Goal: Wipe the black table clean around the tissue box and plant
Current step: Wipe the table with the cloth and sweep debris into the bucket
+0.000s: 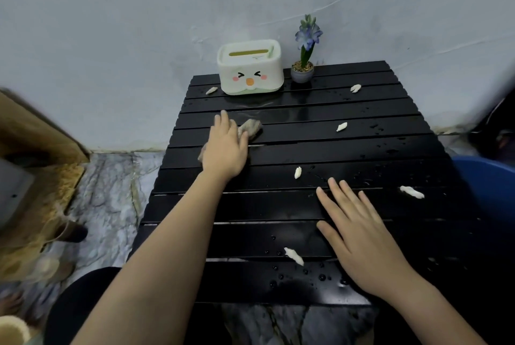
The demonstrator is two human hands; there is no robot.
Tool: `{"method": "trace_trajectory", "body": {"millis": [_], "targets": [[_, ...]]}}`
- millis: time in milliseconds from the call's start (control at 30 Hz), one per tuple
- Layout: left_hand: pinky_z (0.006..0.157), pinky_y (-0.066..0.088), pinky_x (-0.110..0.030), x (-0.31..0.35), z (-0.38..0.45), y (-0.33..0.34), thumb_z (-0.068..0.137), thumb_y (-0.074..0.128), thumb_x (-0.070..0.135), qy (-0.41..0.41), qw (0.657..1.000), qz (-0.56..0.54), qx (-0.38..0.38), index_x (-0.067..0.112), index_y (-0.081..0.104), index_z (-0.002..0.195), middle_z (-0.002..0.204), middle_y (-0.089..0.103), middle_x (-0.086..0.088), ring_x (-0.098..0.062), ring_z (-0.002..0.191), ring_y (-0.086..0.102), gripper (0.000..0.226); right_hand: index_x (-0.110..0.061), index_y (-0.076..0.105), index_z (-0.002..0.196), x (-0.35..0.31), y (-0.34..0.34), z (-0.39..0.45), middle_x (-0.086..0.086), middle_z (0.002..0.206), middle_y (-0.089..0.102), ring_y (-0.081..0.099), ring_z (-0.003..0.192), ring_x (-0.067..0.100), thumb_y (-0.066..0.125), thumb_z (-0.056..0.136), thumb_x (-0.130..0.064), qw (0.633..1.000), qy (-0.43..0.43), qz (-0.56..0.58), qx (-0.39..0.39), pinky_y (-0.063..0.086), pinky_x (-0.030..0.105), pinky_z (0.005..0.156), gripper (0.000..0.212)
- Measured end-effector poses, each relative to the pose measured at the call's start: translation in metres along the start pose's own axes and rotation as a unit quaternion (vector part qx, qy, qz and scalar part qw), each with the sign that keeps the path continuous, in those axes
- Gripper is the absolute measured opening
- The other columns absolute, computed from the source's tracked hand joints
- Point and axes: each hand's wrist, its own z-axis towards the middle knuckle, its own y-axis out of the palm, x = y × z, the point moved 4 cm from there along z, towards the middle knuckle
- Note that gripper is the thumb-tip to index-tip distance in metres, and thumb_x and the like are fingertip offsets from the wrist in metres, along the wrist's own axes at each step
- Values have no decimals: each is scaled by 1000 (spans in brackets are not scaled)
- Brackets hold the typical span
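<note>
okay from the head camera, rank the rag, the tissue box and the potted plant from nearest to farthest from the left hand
1. Rag: under the left hand, poking out past the fingers on the black table.
2. Tissue box: beyond the hand, at the table's far edge.
3. Potted plant: farthest, at the far edge, just right of the box.

Home corner: slatted black table against painted wall, marble floor, slippers.
</note>
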Motion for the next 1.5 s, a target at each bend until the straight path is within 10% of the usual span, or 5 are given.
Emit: {"method": "trace_trajectory", "body": {"millis": [300,667,1000,1200,1500], "targets": [[123,10,-31,85,-22,21,106,43,32,195,966,-133,-108,27,43,149,160,36,2,-18,152,21,44,-31,2,157,-2,-3,-1,-8,165,-9,-22,147,3,9,100,-54,1000,-3,1,4,-11,31,122,61],[118,26,-45,-31,-46,-11,104,41,20,-77,994,-46,57,6,42,144,157,36,-15,-36,146,30,42,-29,5,157,0,-1,-2,-8,165,-6,-18,149,4,16,103,-49,1000,-11,9,17,-12,28,121,59],[124,16,-30,113,-85,27,105,46,27,181,974,-125,-62,11,37,152,159,37,-9,-23,149,29,50,-20,9,158,8,-3,-20,-8,165,0,-12,149,2,19,104,-46,999,15,16,35,-10,24,121,61],[70,51,-19,52,-93,-27,101,55,26,49,939,-339,35,13,65,126,80,71,7,1,63,62,29,-22,6,157,11,-4,-28,-9,165,-3,-15,148,1,20,104,-45,999,15,29,28,-12,23,120,60],[119,27,-51,-69,-122,-31,103,37,44,-63,998,-5,19,34,26,155,167,15,-3,-24,154,13,54,-20,7,158,12,-3,-29,-7,165,-3,-13,149,4,20,104,-45,999,15,32,25,-10,26,121,61]]}}
